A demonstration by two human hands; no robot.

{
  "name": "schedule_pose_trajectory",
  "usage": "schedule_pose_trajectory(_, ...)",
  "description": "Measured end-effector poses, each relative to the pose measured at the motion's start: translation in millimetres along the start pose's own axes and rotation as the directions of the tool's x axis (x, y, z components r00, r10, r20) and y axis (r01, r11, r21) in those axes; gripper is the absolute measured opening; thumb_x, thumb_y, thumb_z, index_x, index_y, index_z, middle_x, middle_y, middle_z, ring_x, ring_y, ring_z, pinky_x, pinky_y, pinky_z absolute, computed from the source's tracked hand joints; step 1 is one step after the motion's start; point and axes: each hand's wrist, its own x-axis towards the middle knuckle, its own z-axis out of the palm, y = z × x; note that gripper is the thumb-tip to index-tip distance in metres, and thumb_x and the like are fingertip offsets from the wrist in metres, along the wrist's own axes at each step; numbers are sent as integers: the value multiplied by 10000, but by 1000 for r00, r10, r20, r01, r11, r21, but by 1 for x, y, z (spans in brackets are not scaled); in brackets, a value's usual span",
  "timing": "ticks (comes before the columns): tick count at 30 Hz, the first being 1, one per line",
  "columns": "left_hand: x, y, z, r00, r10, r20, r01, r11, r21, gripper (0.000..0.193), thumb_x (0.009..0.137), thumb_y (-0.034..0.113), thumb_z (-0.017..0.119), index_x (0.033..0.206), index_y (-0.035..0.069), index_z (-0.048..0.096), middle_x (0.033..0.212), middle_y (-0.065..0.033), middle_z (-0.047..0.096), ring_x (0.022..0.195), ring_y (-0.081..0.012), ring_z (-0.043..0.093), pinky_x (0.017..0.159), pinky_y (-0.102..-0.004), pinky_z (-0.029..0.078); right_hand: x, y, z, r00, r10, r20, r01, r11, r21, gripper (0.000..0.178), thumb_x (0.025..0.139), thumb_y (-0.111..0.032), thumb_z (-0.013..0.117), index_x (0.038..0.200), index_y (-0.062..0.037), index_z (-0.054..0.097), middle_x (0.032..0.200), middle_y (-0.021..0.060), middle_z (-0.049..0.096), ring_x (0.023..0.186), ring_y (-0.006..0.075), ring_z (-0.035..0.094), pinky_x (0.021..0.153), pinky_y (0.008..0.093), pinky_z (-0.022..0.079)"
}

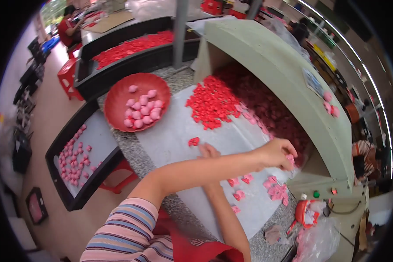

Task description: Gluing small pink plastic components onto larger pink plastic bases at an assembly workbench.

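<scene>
Left hand (277, 153): thumb and fingertips pinching a small pink piece (291, 159), just in front of the hood (266, 48) opening. Right hand (208, 150) is farther left of the hood, partly behind the left forearm (205, 171); can't tell whether its fingers grip anything. Red clump (193, 141) just beside it. Under both: white sheet (161, 139) on a speckled grey counter (133, 148), running to the hood mouth. Red pile (212, 102) at the mouth's left end, loose pink pieces (239, 195) and a pink cluster (276, 190) on the near side. Off the hood's near right corner: orange-red container (300, 212), clear plastic bag (323, 240). Left of the hood: red bowl (113, 107) of pink balls, then a lower black tray (59, 190) of more. Black bin (83, 83) of red pieces past the hood's far left end; red stool (67, 76) and a seated person in red (66, 29) farther out. Pose: arms crossed, left elbow bent, striped sleeve (122, 227), left forearm reaching toward the hood over the right forearm (227, 214), which angles up and left.
</scene>
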Motion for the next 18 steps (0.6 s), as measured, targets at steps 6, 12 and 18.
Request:
schedule_pose_trajectory(6, -113, 6, -20, 1000, -12, -25, 8, 989, -148, 300, 733, 79, 689, 982, 24, 531, 838, -64, 544, 601, -121, 592, 528, -224, 477, 42, 13, -7, 990, -94, 101, 103, 991, -84, 321, 736, -92, 622, 1046, -61, 549, 878, 116, 592, 867, 270, 533, 779, 340, 432)
schedule_pose_trajectory(12, -162, -23, -48, 984, -14, -179, -59, 916, -397, 352, 864, 114, 537, 1193, 6, 477, 1105, -90, 541, 941, -131, 569, 792, -264, 485, 1, 5, -52, 840, 542, 4, -429, 661, 616, 179, 858, -121, 524, 1004, -20, 543, 862, 105, 595, 668, 146, 565, 564, 261, 470)
schedule_pose_trajectory(18, -187, -31, -44, 980, -15, -197, -78, 887, -454, 406, 877, 60, 488, 1264, -23, 396, 1208, -165, 499, 1075, -230, 526, 899, -332, 443, -59, -14, -143, 603, 623, 498, -439, -262, 859, 216, 860, -91, 485, 1030, 29, 543, 936, 124, 604, 744, 156, 606, 599, 252, 531)
